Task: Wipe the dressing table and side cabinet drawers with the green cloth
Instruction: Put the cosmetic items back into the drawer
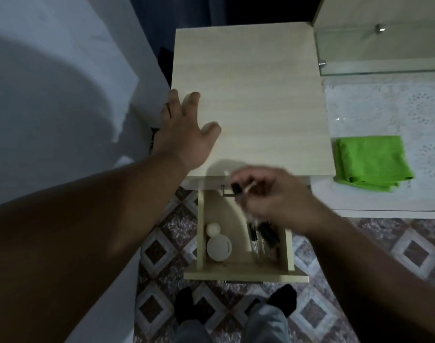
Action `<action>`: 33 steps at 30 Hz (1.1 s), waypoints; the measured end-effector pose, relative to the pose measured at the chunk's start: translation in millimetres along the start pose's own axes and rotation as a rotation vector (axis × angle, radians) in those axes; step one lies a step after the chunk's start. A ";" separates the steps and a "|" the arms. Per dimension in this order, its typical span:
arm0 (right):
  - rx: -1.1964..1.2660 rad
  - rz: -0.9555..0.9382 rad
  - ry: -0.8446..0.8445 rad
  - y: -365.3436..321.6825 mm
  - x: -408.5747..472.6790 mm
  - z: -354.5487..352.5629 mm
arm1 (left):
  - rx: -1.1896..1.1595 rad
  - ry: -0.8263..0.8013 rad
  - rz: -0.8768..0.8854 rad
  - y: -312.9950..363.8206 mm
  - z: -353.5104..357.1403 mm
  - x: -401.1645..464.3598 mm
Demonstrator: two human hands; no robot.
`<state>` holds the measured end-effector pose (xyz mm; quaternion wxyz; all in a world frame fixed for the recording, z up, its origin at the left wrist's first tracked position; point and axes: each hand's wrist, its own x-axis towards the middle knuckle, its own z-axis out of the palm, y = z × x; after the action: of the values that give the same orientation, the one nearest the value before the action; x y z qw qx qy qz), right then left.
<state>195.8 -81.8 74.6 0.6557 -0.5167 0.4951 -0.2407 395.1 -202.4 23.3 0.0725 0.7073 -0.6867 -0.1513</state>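
Over the open drawer [246, 268] of the side cabinet [251, 100] — right hand [268, 194] blurred, pinching a small dark-capped bottle [237, 188]. Left hand [186, 134] flat, fingers spread, resting on the cabinet top. Green cloth [372, 162] lay folded on the table [384, 107] — apart from both hands.
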 end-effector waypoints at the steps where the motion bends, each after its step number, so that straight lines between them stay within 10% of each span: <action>1: -0.018 0.053 -0.037 17.7 -6.5 9.4 | 0.013 0.008 -0.002 1.1 -0.2 0.1; 7: -0.457 0.165 0.167 144.2 24.3 47.6 | 0.071 0.039 0.005 6.3 -3.6 -3.3; 20: -0.940 0.368 -0.089 236.8 55.1 74.1 | 0.086 0.075 0.011 4.4 0.4 0.1; 27: -0.558 0.326 0.194 201.5 0.4 61.0 | 0.093 0.076 0.009 6.8 -0.1 -1.0; 33: 0.280 0.951 0.051 186.7 -82.6 50.8 | 0.077 0.066 0.004 4.8 0.8 -0.9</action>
<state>172.4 74.2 -64.5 0.7439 -0.1344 0.6546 0.0083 390.4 -201.6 24.2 0.0681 0.7127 -0.6908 -0.1012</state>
